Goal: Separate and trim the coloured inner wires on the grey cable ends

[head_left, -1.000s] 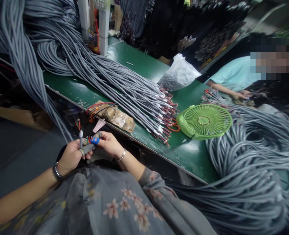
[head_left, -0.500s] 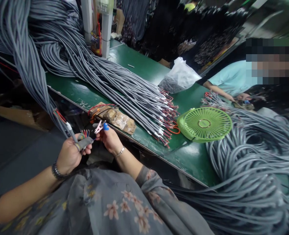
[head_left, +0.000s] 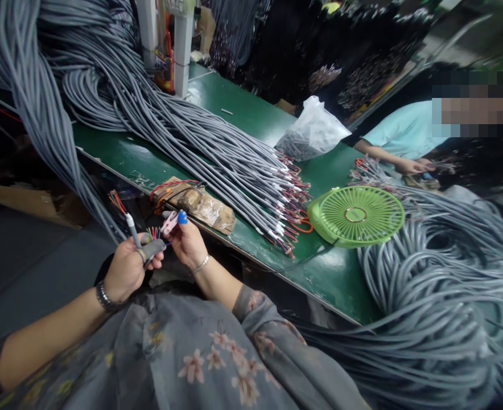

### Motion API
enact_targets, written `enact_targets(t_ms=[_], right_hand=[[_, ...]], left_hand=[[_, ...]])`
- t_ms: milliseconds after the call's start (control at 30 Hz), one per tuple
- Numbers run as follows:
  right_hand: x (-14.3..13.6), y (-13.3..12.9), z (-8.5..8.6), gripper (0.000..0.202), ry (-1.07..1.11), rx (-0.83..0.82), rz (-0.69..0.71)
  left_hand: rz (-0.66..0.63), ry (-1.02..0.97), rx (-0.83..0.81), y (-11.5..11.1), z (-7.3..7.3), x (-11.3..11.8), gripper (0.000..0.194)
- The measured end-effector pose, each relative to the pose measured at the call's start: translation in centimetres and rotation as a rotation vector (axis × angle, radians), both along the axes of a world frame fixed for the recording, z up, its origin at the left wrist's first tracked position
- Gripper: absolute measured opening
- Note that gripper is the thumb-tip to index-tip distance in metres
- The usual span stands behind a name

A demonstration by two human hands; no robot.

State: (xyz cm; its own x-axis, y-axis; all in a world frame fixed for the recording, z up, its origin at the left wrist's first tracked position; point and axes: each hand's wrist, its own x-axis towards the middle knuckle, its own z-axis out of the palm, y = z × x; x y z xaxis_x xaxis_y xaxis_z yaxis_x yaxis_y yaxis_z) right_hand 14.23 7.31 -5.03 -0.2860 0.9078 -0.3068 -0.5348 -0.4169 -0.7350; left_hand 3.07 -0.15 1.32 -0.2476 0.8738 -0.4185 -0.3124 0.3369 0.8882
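Note:
Below the table's front edge, my left hand (head_left: 127, 267) is closed round a grey cable (head_left: 132, 228) whose white-banded end points up with orange and red wires. Its thumb, in a grey cover, lies beside a fan of thin coloured wires (head_left: 153, 232). Close on the right, my right hand (head_left: 187, 242) pinches a small pink clip-like tool (head_left: 169, 223) near those wire tips. A blue cover sits on one of its fingertips. The loose hanging grey cables (head_left: 59, 131) pass just behind my left hand.
On the green table (head_left: 341, 279) lie a long grey cable bundle (head_left: 217, 154), a taped wooden block (head_left: 209, 208), a green fan (head_left: 356, 213) and a plastic bag (head_left: 313, 131). Cable coils (head_left: 439, 296) fill the right. A person (head_left: 405, 134) handles wires across the table.
The cable end in my left hand now stands apart from the hanging cables, slightly to the right. My right hand has shifted slightly left, and the pink tool's arms look closer together.

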Motion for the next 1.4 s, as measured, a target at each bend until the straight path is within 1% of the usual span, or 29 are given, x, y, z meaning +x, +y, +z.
enact_targets(t_ms=[133,267,367,433,467,500,567,667,867,933,1167,1333,1400], right_hand=[[-0.1,-0.1,-0.2,0.061,-0.018,-0.031,-0.004],[1.1,-0.6,-0.8,0.069,-0.057,-0.023,0.047],[2.5,-1.8,-1.2,0.071,-0.092,0.075,0.17],[3.1,-2.9,-1.1,0.07,-0.135,0.153,0.281],[3.2,-3.4,-0.9,0.069,-0.159,0.183,0.309],[3.2,-3.8,-0.7,0.068,-0.177,0.204,0.311],[2.9,-4.4,-0.2,0.064,-0.214,0.23,0.266],[2.3,-4.5,0.5,0.06,-0.259,0.239,0.222],[1.7,-4.0,0.7,0.053,-0.247,0.198,0.219],[1.6,-3.8,0.8,0.051,-0.242,0.189,0.234],[2.0,-3.8,1.0,0.055,-0.281,0.213,0.222],[2.2,-4.2,0.0,0.053,-0.281,0.234,0.216],[2.3,-3.9,-0.4,0.055,-0.251,0.204,0.178]], left_hand=[[-0.007,0.017,0.0,-0.2,-0.1,-0.1,0.043],[0.026,0.011,0.008,-0.7,-0.3,-0.7,0.044],[0.032,0.013,0.015,-1.2,-0.6,-1.2,0.045],[0.039,0.018,0.031,-1.5,-0.8,-1.5,0.044],[0.04,0.021,0.041,-1.6,-0.9,-1.5,0.042],[0.037,0.027,0.05,-1.7,-1.0,-1.6,0.039],[0.02,0.047,0.064,-1.8,-1.2,-1.6,0.035],[-0.013,0.066,0.071,-2.0,-1.6,-1.7,0.036],[-0.12,0.107,0.092,-2.1,-2.3,-2.1,0.038],[-0.133,0.117,0.101,-2.1,-2.3,-2.2,0.038],[-0.006,0.045,0.075,-1.7,-1.8,-2.1,0.037],[0.042,0.018,0.072,-1.4,-1.0,-1.8,0.032],[0.065,0.01,0.068,-1.3,-0.6,-1.6,0.032]])
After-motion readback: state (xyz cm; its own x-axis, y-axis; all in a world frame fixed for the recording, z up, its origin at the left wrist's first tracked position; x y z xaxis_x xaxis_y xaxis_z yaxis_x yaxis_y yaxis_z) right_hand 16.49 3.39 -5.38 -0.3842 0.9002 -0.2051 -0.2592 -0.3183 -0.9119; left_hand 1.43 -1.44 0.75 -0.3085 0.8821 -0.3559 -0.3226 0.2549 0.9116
